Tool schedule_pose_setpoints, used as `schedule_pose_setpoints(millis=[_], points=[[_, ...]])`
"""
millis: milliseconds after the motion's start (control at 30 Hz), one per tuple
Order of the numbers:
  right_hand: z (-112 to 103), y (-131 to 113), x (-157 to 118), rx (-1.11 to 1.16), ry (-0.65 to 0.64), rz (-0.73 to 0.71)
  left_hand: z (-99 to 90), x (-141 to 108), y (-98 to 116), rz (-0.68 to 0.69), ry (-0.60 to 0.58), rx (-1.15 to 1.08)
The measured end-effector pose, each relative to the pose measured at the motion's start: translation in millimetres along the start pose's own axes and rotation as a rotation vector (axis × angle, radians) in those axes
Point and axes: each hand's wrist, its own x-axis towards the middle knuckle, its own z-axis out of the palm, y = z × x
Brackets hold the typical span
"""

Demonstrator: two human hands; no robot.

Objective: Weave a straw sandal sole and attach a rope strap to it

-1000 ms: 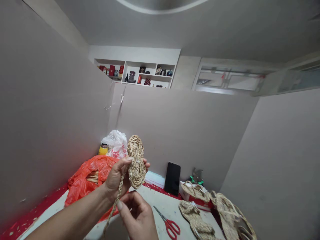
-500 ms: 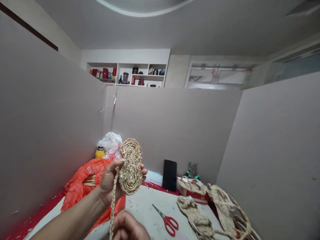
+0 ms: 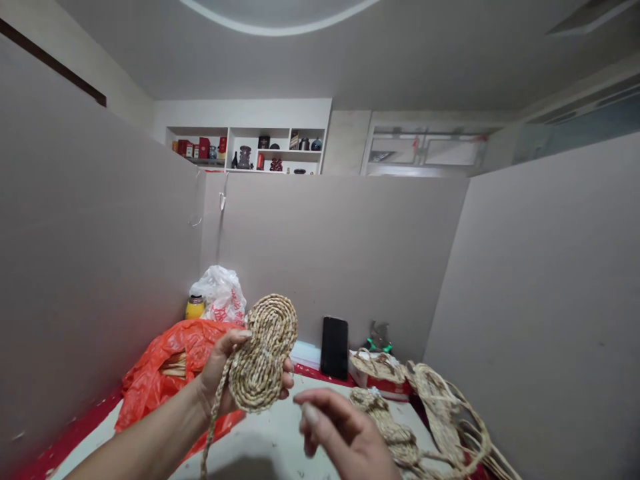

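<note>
My left hand point(image 3: 220, 363) grips a figure-eight-shaped woven straw sole point(image 3: 263, 353), thumb on its near face and fingertips showing past its right edge. From the sole's left side a plaited straw cord point(image 3: 213, 423) hangs down past my wrist. My right hand point(image 3: 345, 430) is to the right and lower, apart from the sole. Its fingers are bent and separated, with nothing visible between them. The red-handled scissors are out of sight; my right hand covers the area where they lay.
A red plastic bag point(image 3: 150, 360) holding straw sits left, near a yellow jar point(image 3: 195, 307) and white bag point(image 3: 220, 293). A phone point(image 3: 335, 347) leans on the back panel. Woven straw pieces point(image 3: 390, 427) and loose cords point(image 3: 483, 433) lie right. Panels enclose the table.
My right hand has left the hanging cord and moved right, over where the scissors lay. The sole in my left hand has tilted and come slightly lower. The view has shifted slightly.
</note>
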Motion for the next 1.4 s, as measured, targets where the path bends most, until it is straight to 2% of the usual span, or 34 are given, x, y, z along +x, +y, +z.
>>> schedule_pose_setpoints(millis=[67,133,267,400,533,667,767,900,1033,1300,1400], points=[[-6,-10,7,-0.005,0.082,-0.029,-1.3,0,-5,-0.046,-0.046,0.009],[-6,-16,11,0.076,0.073,-0.023,-2.8,1,-11,-0.073,-0.102,0.003],[7,-18,9,0.326,-0.144,-0.025,-5.6,3,-20,-0.073,-0.219,-0.024],[10,-6,9,0.387,-0.239,-0.014,-5.6,2,-27,-0.089,-0.224,-0.020],[7,4,14,0.342,-0.274,0.054,-0.9,1,-33,-0.143,-0.144,0.022],[8,3,19,0.331,-0.143,0.120,4.4,3,-34,-0.191,0.023,0.067],[7,4,23,0.412,-0.079,0.063,6.5,7,-32,-0.089,0.176,0.186],[3,10,29,0.540,-0.095,-0.021,8.2,11,-28,0.039,0.324,0.485],[0,14,33,0.607,-0.056,-0.026,11.3,8,-26,0.135,0.343,0.830],[-5,20,33,0.613,0.001,-0.056,11.0,3,-31,0.306,0.390,0.954],[-5,22,32,0.606,-0.001,-0.062,10.3,2,-31,0.380,0.428,1.137]])
